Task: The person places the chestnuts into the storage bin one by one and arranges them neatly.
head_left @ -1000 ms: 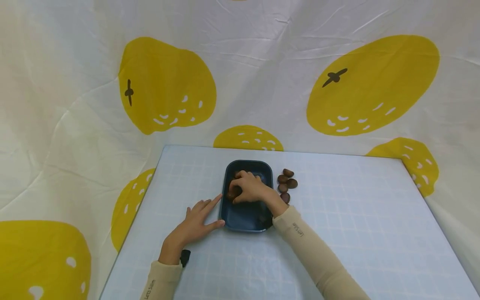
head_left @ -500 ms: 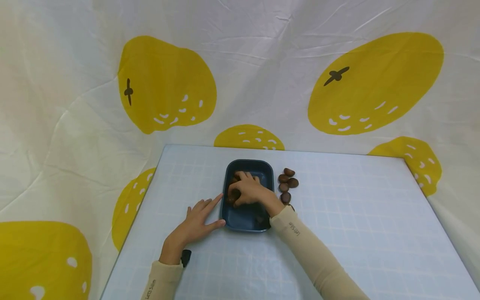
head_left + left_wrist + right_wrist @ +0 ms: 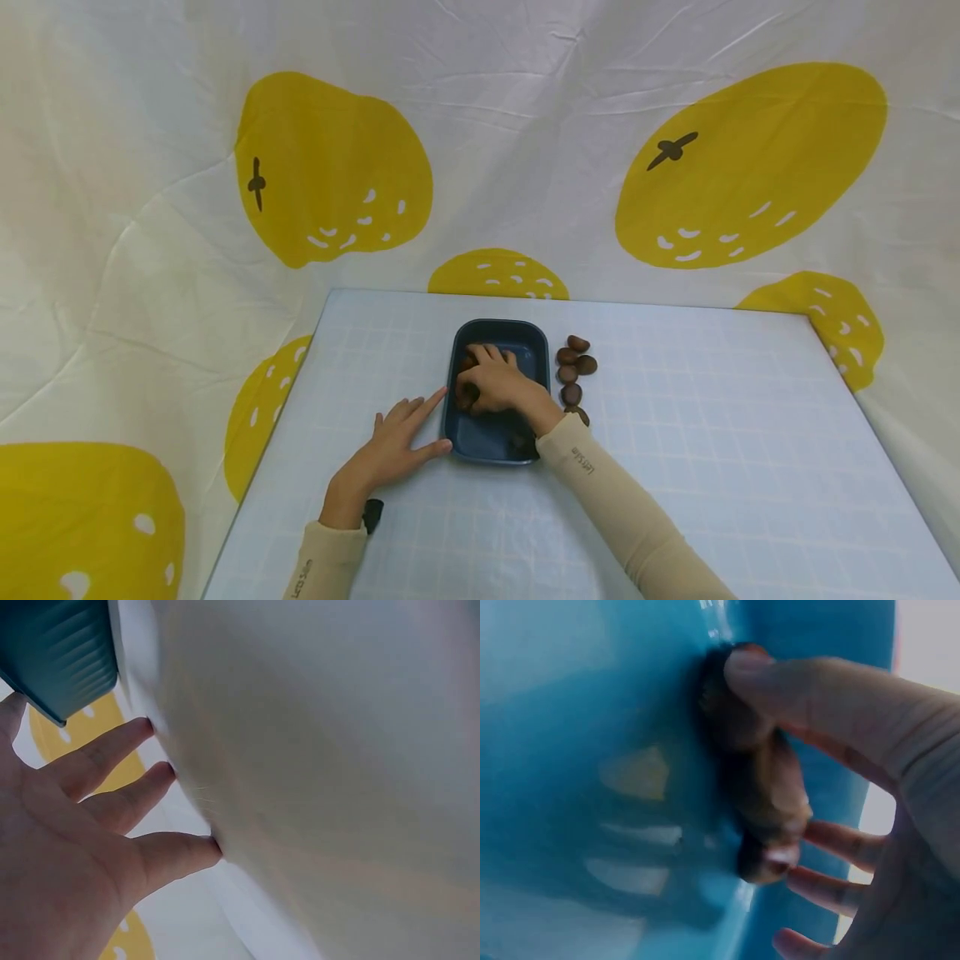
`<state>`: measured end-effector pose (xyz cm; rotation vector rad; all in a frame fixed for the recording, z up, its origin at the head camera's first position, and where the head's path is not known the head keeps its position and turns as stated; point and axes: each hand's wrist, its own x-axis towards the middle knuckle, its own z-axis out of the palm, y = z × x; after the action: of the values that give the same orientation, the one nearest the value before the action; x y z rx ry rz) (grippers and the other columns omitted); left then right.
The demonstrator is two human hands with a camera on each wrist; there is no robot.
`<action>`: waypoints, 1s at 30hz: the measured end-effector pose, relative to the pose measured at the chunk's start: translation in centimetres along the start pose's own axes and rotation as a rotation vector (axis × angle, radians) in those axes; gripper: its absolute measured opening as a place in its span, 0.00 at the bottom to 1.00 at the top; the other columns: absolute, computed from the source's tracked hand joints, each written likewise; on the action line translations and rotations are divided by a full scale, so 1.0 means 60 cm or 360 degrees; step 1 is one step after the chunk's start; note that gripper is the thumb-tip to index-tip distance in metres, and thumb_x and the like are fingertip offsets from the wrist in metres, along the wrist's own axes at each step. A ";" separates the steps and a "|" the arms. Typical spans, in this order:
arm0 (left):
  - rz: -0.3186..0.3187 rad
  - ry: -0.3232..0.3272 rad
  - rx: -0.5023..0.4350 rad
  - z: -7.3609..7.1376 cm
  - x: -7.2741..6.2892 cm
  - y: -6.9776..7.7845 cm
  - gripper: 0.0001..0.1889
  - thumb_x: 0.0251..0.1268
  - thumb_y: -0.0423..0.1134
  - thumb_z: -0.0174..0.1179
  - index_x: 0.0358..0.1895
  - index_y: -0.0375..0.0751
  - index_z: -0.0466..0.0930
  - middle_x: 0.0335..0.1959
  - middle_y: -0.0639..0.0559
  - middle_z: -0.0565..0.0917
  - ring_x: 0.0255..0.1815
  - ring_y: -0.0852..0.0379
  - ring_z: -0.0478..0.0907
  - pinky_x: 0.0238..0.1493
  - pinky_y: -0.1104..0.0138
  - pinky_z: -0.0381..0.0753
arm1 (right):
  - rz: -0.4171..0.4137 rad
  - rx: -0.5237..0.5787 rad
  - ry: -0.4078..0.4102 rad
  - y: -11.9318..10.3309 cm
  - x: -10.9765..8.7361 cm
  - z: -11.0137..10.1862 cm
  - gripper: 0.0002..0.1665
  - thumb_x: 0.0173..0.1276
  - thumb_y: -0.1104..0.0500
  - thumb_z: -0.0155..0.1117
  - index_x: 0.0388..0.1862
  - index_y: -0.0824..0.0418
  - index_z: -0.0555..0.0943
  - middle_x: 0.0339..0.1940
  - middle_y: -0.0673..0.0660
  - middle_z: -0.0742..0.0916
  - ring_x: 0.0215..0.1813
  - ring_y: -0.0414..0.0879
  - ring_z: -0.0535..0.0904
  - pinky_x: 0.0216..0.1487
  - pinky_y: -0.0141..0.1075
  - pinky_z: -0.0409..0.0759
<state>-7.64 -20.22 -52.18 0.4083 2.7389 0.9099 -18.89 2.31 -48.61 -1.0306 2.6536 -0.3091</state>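
A dark blue rectangular tray (image 3: 491, 440) lies on the table, with several brown chestnuts (image 3: 465, 395) along its left inner wall. Reaching into it from the right, my right hand (image 3: 501, 385) curls its thumb and fingers about a chestnut. In the right wrist view the thumb (image 3: 802, 682) presses on a chestnut (image 3: 739, 720) at one end of a short row, while the other fingers are at the row's far side. My left hand (image 3: 392, 442) has its fingers spread on the table, with index fingertip and thumb tip at the tray's left wall.
Just right of the tray, several more chestnuts (image 3: 567, 375) lie in a loose line on the white gridded tablecloth (image 3: 720, 433). Behind the table hangs a white curtain (image 3: 517, 167) with yellow fruit prints. The right sleeve (image 3: 607, 492) crosses the tray's near right corner.
My right hand has shifted slightly left and toward me inside the tray, its fingers closing in. The sleeve's move uncovers one more chestnut beside the tray. The left hand stays put.
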 end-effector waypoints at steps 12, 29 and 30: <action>-0.0027 0.0010 0.0033 0.000 0.000 0.001 0.45 0.59 0.78 0.52 0.78 0.80 0.45 0.75 0.41 0.62 0.77 0.37 0.52 0.65 0.26 0.38 | -0.0054 0.0160 0.0172 -0.012 -0.057 -0.091 0.25 0.63 0.49 0.76 0.59 0.44 0.82 0.76 0.61 0.66 0.75 0.61 0.58 0.69 0.64 0.54; -0.0003 -0.0002 -0.0012 -0.003 -0.002 0.000 0.45 0.60 0.75 0.55 0.79 0.80 0.45 0.78 0.40 0.56 0.78 0.40 0.50 0.65 0.26 0.38 | -0.0017 0.0460 0.0513 0.059 -0.158 -0.124 0.24 0.66 0.53 0.73 0.60 0.54 0.82 0.61 0.55 0.80 0.62 0.52 0.72 0.63 0.61 0.58; 0.0000 -0.0002 -0.0016 -0.002 -0.002 0.000 0.45 0.60 0.75 0.55 0.79 0.80 0.44 0.78 0.40 0.56 0.78 0.40 0.49 0.65 0.26 0.38 | -0.0015 0.0480 0.0525 0.066 -0.163 -0.123 0.23 0.66 0.53 0.73 0.59 0.53 0.81 0.61 0.55 0.80 0.59 0.52 0.75 0.63 0.61 0.59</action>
<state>-7.59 -20.33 -52.05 0.4066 2.7320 0.9231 -16.89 12.58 -41.13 -0.9622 2.7608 -0.9218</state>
